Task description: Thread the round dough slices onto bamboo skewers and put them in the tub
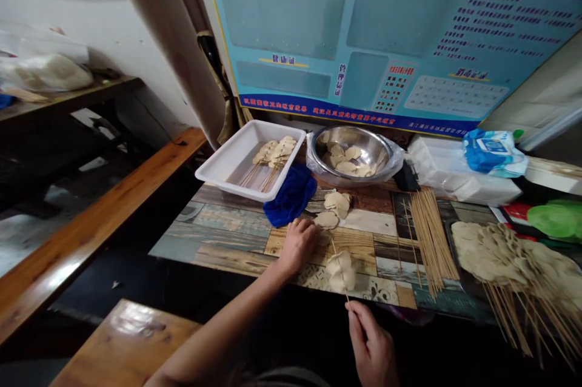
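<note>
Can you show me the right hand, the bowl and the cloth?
Right hand (371, 341): head view, its middle.
Bowl (380, 149): head view, bare inner wall.
Cloth (291, 196): head view, its blue middle.

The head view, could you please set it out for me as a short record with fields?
Left hand: on the tabletop, beside loose slices; grip unclear
Right hand: pinching a skewer threaded with pale slices
White tray: filled skewers inside
Metal bowl: unskewered slices inside
Blue cloth: beside the white tray
Bare skewers: lying together, right of the loose slices
</note>
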Tool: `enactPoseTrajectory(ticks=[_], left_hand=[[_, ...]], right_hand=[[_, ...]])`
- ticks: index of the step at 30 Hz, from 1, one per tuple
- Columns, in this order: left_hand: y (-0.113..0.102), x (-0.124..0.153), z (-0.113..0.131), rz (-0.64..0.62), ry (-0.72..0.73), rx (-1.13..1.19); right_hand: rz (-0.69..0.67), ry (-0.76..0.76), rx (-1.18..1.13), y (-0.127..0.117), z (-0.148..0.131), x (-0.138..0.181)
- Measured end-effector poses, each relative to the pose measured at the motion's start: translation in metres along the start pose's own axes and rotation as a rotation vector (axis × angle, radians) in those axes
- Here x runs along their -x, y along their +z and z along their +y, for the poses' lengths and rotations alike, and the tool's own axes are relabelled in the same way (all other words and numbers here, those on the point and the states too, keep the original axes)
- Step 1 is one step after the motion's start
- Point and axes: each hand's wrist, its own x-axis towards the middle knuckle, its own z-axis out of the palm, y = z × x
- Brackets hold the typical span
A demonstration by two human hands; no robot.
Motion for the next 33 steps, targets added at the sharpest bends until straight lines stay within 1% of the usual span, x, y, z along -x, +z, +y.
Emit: enactPoseTrajectory(ticks=[2, 4, 6, 8, 10, 12, 15, 17, 24, 27, 30, 33], left_hand=[[-0.004, -0.001, 0.002, -0.006, -0.029, 0.122], [-0.007, -0.003, 0.001, 0.001, -0.099, 0.329], [-0.011, -0.006, -0.001, -0.014, -0.235, 0.594], [-0.014, -0.009, -0.003, -0.056, -0.386, 0.855], [-0.017, -0.011, -0.002, -0.107, -0.478, 1.058], [-0.020, -0.012, 0.000, -0.138, -0.537, 1.181], [-0.025, -0.013, 0.004, -0.163, -0.606, 1.267], [-0.027, -0.013, 0.006, -0.176, -0.618, 1.283], [-0.029, -0.010, 0.008, -0.209, -0.538, 1.249], [-0.028, -0.009, 0.010, -0.226, -0.534, 1.253], [-0.028, -0.010, 0.010, -0.207, -0.578, 1.318], [-0.028, -0.011, 0.010, -0.207, -0.681, 1.413]], right_hand=[[-0.003, 0.004, -0.001, 0.000, 0.000, 0.000], [-0.015, 0.013, -0.009, 0.000, 0.000, 0.000], [-0.030, 0.026, -0.019, 0.001, -0.001, 0.000], [-0.043, 0.032, -0.030, 0.002, -0.002, 0.000], [-0.056, 0.025, -0.047, 0.004, -0.003, 0.000], [-0.069, 0.024, -0.063, 0.005, -0.005, 0.001], [-0.091, 0.003, -0.073, 0.007, -0.006, 0.001], [-0.089, -0.014, -0.071, 0.007, -0.006, 0.001], [-0.078, 0.000, -0.064, 0.007, -0.009, -0.003], [-0.083, -0.003, -0.062, 0.006, -0.007, -0.002], [-0.099, -0.023, -0.062, 0.005, -0.004, -0.002], [-0.103, -0.063, -0.059, 0.004, -0.001, -0.001]])
